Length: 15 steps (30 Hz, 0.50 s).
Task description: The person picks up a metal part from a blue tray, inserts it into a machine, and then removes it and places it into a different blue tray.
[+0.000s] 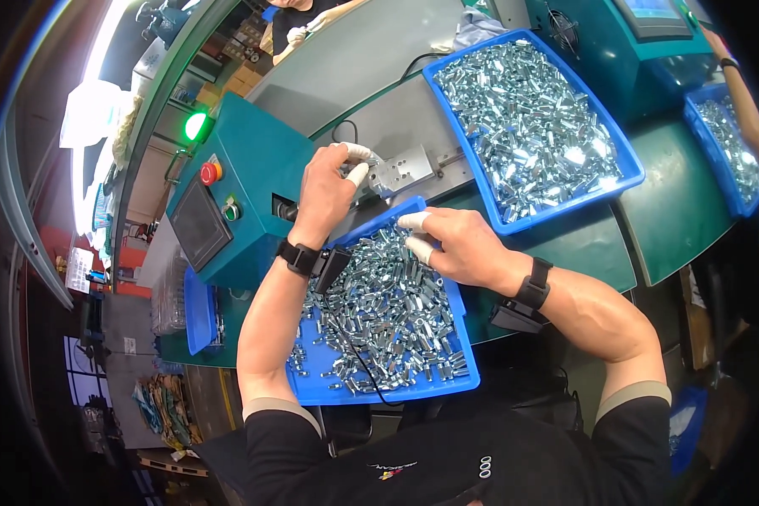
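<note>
My left hand (327, 187) is at a metal fixture block (403, 171) beside the green machine. Its thumb and forefinger, in white finger covers, are bent toward each other at the block's left end; whatever lies between them is too small to make out. My right hand (464, 246) hovers over the far right edge of the near blue tray (316, 390). Its covered thumb and forefinger are apart, with no part plainly visible between them. Shiny metal hex pieces (388, 312) fill much of that tray. Each wrist wears a black strap with a small device.
A larger blue tray (635, 179) heaped with similar pieces stands at the far right. The green machine (257, 160) carries a screen, a red knob (211, 173) and a lit green lamp (196, 126). A cable crosses the near tray. Other people work across the bench and at right.
</note>
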### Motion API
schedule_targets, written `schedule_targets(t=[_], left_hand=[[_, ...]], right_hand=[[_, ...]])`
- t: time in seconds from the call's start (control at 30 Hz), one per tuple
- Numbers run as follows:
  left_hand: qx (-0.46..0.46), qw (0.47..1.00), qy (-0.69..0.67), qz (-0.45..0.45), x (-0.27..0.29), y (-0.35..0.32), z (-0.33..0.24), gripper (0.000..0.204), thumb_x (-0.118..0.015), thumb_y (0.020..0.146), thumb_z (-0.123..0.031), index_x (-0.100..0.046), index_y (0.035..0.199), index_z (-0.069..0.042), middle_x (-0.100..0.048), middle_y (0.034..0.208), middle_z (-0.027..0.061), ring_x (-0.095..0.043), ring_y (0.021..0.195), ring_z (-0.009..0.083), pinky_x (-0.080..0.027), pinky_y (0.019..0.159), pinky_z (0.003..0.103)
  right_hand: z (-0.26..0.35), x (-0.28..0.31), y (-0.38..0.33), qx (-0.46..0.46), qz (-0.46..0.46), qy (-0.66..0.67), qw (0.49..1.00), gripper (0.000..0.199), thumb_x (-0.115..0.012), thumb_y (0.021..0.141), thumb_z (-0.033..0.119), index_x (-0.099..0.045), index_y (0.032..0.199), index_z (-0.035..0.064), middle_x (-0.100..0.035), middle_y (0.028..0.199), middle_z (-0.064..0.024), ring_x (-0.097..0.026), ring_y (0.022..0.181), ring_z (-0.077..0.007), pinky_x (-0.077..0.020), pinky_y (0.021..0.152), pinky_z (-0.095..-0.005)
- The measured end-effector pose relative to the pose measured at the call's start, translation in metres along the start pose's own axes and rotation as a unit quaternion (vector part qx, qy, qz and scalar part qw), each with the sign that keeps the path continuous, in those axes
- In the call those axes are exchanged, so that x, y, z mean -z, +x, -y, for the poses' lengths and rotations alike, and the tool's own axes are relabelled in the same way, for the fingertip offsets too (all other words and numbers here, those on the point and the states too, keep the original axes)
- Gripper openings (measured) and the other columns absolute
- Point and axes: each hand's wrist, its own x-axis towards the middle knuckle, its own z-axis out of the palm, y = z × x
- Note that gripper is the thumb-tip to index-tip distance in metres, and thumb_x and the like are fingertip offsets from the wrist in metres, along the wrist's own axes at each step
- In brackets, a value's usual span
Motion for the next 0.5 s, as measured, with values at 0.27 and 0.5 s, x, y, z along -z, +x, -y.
schedule_targets(t=[0.27,0.5], left_hand=[[-0.091,0.991,0.099,-0.008,0.002,-0.003,0.000,0.020,-0.080,0.089,-0.003,-0.080,0.109,-0.007,-0.072,0.097,0.0099,-0.066,0.097,0.0299,-0.054,0.086,0.040],[-0.160,0.969,0.187,-0.026,0.006,-0.012,-0.004,0.014,-0.077,0.090,-0.005,-0.079,0.103,-0.006,-0.071,0.098,0.0112,-0.064,0.100,0.0355,-0.053,0.088,0.045]], right_hand=[[-0.002,0.000,0.000,0.007,-0.003,-0.007,1.000,0.029,-0.080,0.096,0.012,-0.074,0.123,0.0040,-0.077,0.101,-0.0180,-0.077,0.089,-0.0373,-0.0611,0.076,-0.0432],[0.004,0.002,0.003,0.017,0.007,-0.019,1.000,0.029,-0.079,0.095,0.010,-0.075,0.123,0.0040,-0.077,0.099,-0.0175,-0.078,0.086,-0.0352,-0.0609,0.074,-0.0424]])
